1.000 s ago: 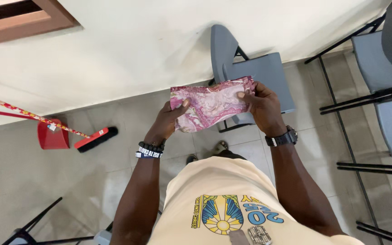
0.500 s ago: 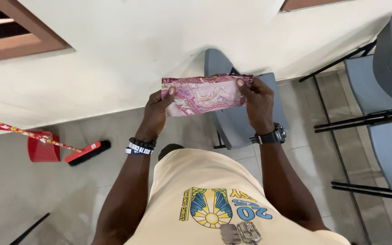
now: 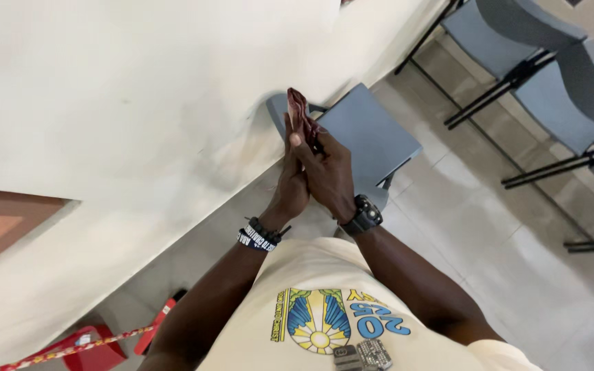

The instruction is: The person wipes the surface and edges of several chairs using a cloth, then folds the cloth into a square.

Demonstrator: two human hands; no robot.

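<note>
Both palms are pressed together on the folded pink patterned cloth [image 3: 300, 111]. The left hand [image 3: 291, 180] lies behind, the right hand [image 3: 328, 175] in front. The cloth sticks out above the fingertips at 12 o'clock, over the grey chair [image 3: 372, 134].

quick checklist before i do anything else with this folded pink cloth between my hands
1. Folded pink cloth pressed between both palms: ok.
2. Left hand flat against it: ok.
3. Right hand thumb over the cloth's near edge: ok.
4. Cloth edges lined up: cannot tell, seen edge-on.
5. Grey chair seat below the hands bare: ok.
6. Red dustpan away from the feet: ok.
</note>
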